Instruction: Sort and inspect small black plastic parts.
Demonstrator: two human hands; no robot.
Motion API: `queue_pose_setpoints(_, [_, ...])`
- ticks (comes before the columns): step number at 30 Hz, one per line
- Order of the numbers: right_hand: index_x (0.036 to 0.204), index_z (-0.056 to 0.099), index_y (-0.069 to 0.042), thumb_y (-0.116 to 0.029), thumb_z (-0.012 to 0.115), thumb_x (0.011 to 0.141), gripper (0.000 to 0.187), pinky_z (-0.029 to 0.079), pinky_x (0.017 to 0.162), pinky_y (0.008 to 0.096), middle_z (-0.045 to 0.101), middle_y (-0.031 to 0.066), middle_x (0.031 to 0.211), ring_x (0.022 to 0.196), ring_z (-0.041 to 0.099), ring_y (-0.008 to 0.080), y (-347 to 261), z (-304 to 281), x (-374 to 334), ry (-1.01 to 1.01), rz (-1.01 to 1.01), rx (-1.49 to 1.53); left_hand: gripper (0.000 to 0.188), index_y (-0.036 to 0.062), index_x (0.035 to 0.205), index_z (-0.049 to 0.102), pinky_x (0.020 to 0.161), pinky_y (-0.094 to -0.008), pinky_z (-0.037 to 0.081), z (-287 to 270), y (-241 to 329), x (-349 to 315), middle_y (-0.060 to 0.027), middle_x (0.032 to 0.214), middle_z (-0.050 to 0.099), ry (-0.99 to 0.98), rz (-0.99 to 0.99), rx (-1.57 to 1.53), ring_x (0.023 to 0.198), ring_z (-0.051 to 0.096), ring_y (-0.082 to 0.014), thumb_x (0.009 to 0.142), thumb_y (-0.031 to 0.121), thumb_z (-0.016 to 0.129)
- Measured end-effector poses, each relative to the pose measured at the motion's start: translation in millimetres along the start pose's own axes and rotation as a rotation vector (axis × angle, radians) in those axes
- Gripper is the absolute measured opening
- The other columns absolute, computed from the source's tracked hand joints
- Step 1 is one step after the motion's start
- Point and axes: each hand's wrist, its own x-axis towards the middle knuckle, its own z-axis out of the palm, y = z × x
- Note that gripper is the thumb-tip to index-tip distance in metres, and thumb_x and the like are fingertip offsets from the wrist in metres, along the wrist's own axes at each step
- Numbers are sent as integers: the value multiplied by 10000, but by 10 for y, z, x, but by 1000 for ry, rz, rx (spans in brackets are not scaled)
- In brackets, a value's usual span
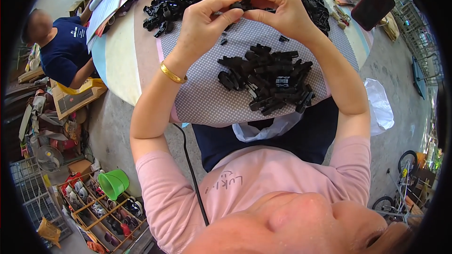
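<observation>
Between them, my left hand (205, 19) and my right hand (282, 11) pinch a small black plastic part (243, 4), held above the far side of the table. Thumbs and fingertips of both hands meet on it and cover much of it, so its exact kind cannot be told. Nearer to me lies a small pile of similar black plastic parts (270, 77) on the dotted cloth (197, 82). Beyond my hands spreads a much larger heap of black parts (165, 2). A few tiny black pieces (283, 38) lie loose between the two piles.
A phone on a stand (373, 6) is at the table's right. Papers (110, 7) stick out at the left, beside a seated person in a dark shirt (63, 49). White plastic bags (377, 106) hang at right and under the near edge. A black cable (188, 160) runs down past me.
</observation>
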Motion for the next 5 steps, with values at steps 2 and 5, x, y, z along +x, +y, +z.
queue_pose_setpoints(2, [1023,645,-38,-122,726,746,300,522,757,257,661,73,877,806,647,156,-42,-3,-11,3,-1,-56,241,19,1031,647,636,-186,481,9,10,-6,-51,804,663,-20,12,-46,721,604,-72,809,109,668])
queue_pose_setpoints(5, [1017,651,-52,-127,728,744,293,517,781,248,664,87,902,822,654,177,-86,-42,-9,-17,3,-169,267,24,1058,636,673,-196,495,-11,-1,-10,-61,847,670,-45,18,-44,730,608,-81,810,116,670])
